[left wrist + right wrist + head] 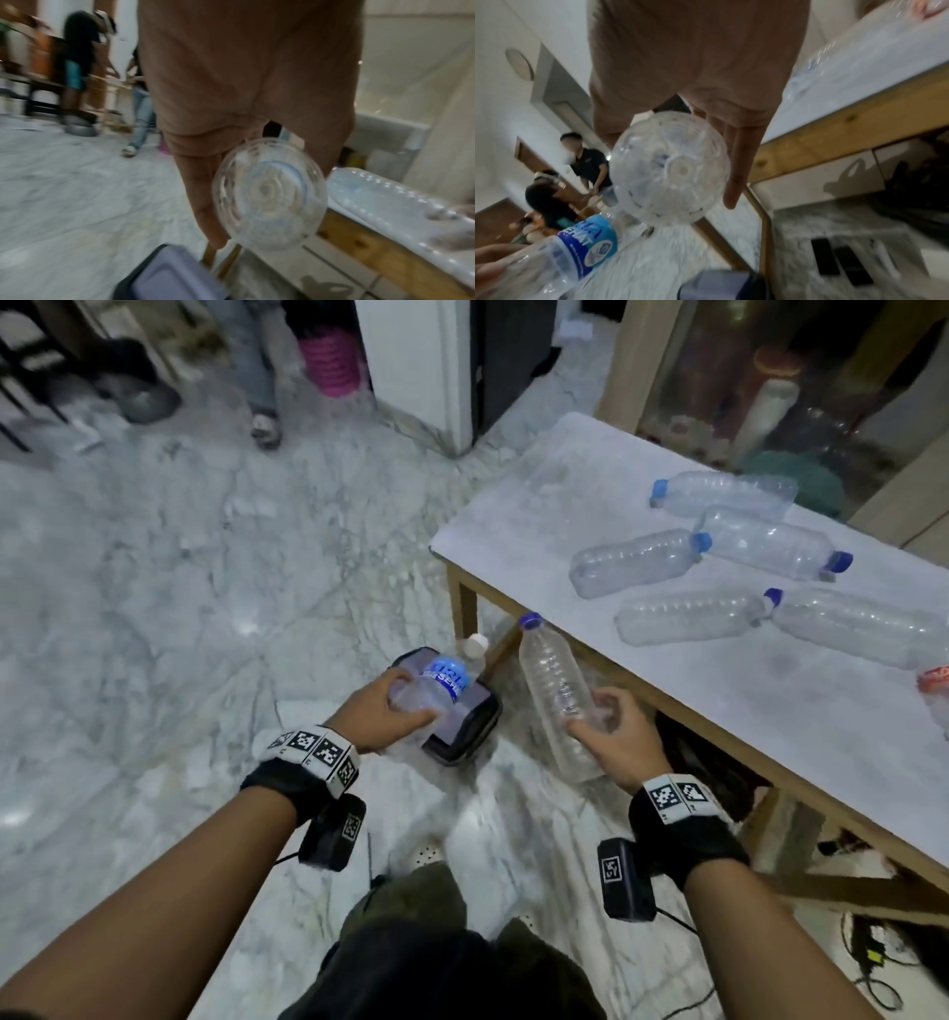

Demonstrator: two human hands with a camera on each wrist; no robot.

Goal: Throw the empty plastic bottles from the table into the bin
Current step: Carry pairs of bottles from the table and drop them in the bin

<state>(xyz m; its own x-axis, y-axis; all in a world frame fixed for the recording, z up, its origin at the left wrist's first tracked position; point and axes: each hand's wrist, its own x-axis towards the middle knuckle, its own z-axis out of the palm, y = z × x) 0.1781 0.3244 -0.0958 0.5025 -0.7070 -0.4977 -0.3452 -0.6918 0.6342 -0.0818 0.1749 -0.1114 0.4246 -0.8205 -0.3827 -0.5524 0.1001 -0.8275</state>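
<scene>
My left hand point(382, 711) grips a clear bottle with a blue label and white cap point(441, 683), held over the dark bin with a grey lid point(462, 731) on the floor. Seen from the left wrist, that bottle's round base point(270, 194) sits under my fingers point(205, 213), with the bin point(169, 278) below. My right hand point(611, 726) holds a clear blue-capped bottle point(554, 690) beside the table's front edge; the right wrist view faces its base point(670, 168). Several more empty bottles point(637, 562) lie on the white table point(513, 516).
The marble floor point(179, 582) spreads to the left. A person's legs point(257, 377) and a pink object point(334, 361) stand at the far side. Wooden table legs point(464, 608) stand right behind the bin. Cables point(873, 958) lie under the table at lower right.
</scene>
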